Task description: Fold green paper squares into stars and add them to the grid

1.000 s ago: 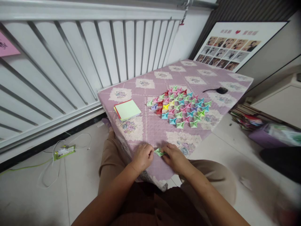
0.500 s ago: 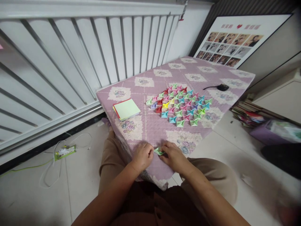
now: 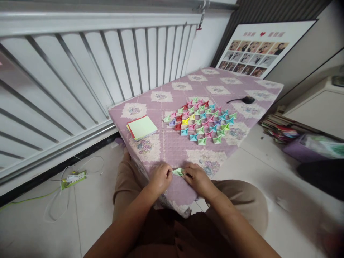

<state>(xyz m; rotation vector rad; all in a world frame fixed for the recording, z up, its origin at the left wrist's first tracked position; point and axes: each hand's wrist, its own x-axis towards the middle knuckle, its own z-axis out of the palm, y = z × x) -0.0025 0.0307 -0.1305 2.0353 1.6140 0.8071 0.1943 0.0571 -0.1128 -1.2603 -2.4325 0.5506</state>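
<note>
A folded piece of light green origami paper (image 3: 178, 172) spans the gap between my two hands, just above the near end of the table. My left hand (image 3: 161, 177) pinches its left end, with the fingers curled in. At its other end my right hand (image 3: 196, 177) grips the paper between thumb and fingers. The fingertips hide both ends of the fold. Beyond my hands stand several small folded paper pieces (image 3: 198, 122) in green, pink, blue, red and yellow, set close together in slanting rows. To their left lies a stack of square paper (image 3: 142, 128), light green on top.
A flowered pink cloth (image 3: 172, 143) covers the table. A black object with a cable (image 3: 247, 100) lies towards its right edge. The white radiator (image 3: 129, 61) runs along the left side. On the floor are a power strip (image 3: 73, 179) and a purple box (image 3: 301, 148).
The green paper shows wider between my hands, which are slightly farther apart. Both hands still hold it. The whole view has shifted a little.
</note>
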